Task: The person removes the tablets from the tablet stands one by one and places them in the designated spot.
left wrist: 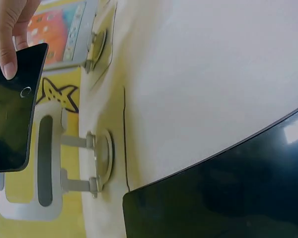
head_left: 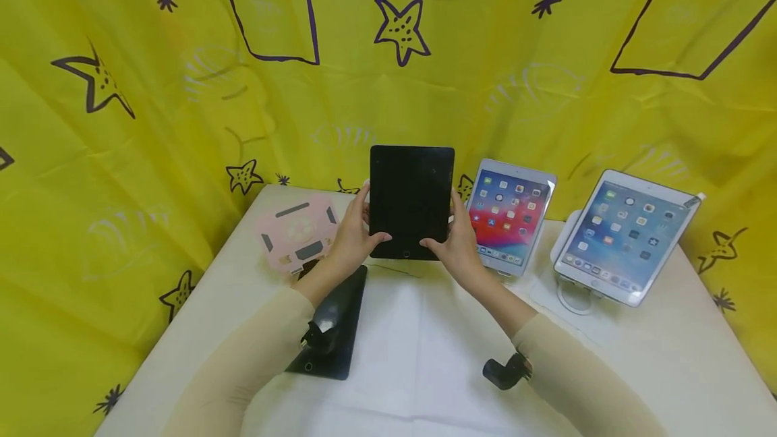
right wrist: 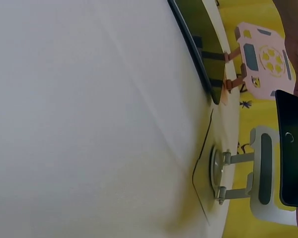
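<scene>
L hand [head_left: 349,238] + R hand [head_left: 456,246] both grip dark tablet [head_left: 411,202] by edges | stand [left wrist: 44,163] behind it mostly hidden | screen off

The dark tablet [head_left: 411,202] held between the left hand [head_left: 350,238] and the right hand [head_left: 456,246] has a glossy black glass face with faint reflections and a thin, smooth edge. A second black tablet [head_left: 332,329] lying flat shows the same mirror-like glass. The pink stand [head_left: 297,233] looks like matt moulded plastic. The white stand [left wrist: 44,168] has a smooth, satin plastic plate, and its hinge arms and round foot look like brushed metal. The two lit tablets [head_left: 510,216] [head_left: 625,235] have shiny screens in pale, smooth frames. The table [head_left: 425,356] is covered in soft white matt cloth; the yellow backdrop [head_left: 121,120] is a thin, creased fabric with a slight sheen
</scene>
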